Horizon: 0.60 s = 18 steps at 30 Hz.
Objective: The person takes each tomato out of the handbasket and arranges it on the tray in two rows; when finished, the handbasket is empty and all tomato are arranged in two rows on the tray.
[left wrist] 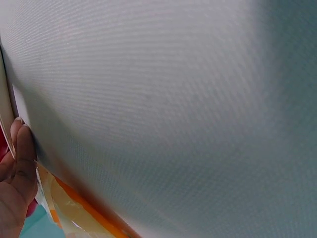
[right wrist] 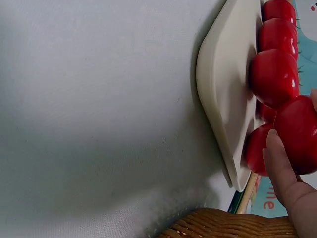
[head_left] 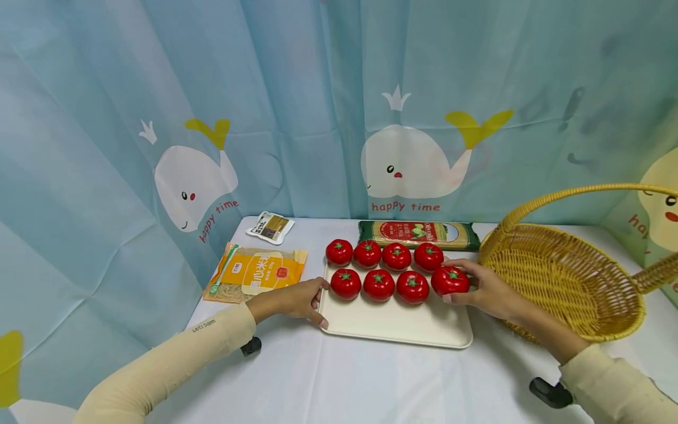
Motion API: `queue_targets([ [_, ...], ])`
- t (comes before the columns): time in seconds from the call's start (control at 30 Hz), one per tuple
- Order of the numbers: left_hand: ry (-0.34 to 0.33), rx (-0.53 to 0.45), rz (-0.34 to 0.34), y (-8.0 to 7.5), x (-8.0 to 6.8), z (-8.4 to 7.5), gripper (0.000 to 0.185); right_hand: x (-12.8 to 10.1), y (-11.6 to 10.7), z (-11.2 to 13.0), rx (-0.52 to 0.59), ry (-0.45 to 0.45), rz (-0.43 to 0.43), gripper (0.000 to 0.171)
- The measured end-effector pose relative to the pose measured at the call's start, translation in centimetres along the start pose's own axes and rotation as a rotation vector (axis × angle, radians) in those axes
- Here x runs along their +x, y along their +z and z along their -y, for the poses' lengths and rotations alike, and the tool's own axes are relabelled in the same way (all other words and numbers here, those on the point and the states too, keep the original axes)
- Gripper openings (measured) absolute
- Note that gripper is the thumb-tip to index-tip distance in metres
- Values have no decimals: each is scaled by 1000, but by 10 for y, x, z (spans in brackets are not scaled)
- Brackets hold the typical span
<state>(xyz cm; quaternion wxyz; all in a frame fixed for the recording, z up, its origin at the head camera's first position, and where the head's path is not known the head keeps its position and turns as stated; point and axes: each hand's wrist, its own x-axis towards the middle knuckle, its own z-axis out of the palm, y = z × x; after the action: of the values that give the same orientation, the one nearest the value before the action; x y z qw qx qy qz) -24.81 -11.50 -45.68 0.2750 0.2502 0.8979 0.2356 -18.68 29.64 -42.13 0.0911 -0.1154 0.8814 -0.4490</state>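
A cream tray (head_left: 394,323) lies in the middle of the white table with several red tomatoes on it in two rows. My right hand (head_left: 466,284) grips the rightmost tomato of the front row (head_left: 447,278), which sits on the tray. In the right wrist view my thumb (right wrist: 282,163) presses on that tomato (right wrist: 299,131) above the tray's rim (right wrist: 223,99). My left hand (head_left: 319,301) rests against the tray's left edge with fingers fairly straight. In the left wrist view the left fingers (left wrist: 20,158) lie along the tray's edge (left wrist: 6,94).
A yellow wicker basket (head_left: 567,282) with a tall handle stands just right of the tray. An orange pasta packet (head_left: 256,271) lies to the left, a small sachet (head_left: 271,227) behind it, and a green spaghetti pack (head_left: 418,234) behind the tray. A blue whale curtain backs the table.
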Motion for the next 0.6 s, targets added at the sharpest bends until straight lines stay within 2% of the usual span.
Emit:
queue_targets([
  [0.37, 2, -7, -5, -1, -2, -2, 81, 2, 0, -5, -19, -16, 2, 73],
  [0.6, 8, -9, -4, 0, -1, -1, 80, 5, 4, -8, -28, 23, -22, 78],
])
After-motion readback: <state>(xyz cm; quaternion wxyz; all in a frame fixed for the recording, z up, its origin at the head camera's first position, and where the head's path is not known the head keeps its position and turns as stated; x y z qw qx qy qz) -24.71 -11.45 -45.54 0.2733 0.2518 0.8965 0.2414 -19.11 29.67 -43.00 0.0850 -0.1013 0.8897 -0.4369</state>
